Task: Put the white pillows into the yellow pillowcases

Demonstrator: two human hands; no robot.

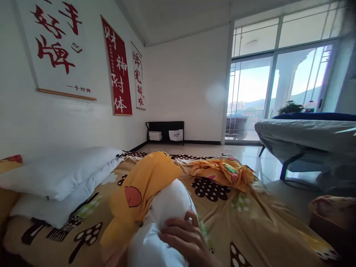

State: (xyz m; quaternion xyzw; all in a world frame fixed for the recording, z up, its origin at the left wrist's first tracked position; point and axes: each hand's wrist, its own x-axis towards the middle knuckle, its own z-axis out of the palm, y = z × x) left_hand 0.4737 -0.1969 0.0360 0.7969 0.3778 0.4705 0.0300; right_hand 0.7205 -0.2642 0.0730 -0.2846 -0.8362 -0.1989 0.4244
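A: Centrally, head view: which hand has the white pillow (164, 218)?
B: One hand (185, 239), side uncertain, fingers curled over its near end; the other is unseen. The pillow's long axis runs away from the hand, its far end in the yellow pillowcase (144, 181).
A: Writing?
B: Wall scrolls (118, 68) bear Chinese characters.

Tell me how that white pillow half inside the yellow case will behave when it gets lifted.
The white pillow bulges and dents under the hand, so it is probably soft and light, and would likely sag rather than hold its shape. The yellow case lies loosely wrinkled, so it may slip or bunch along the pillow.
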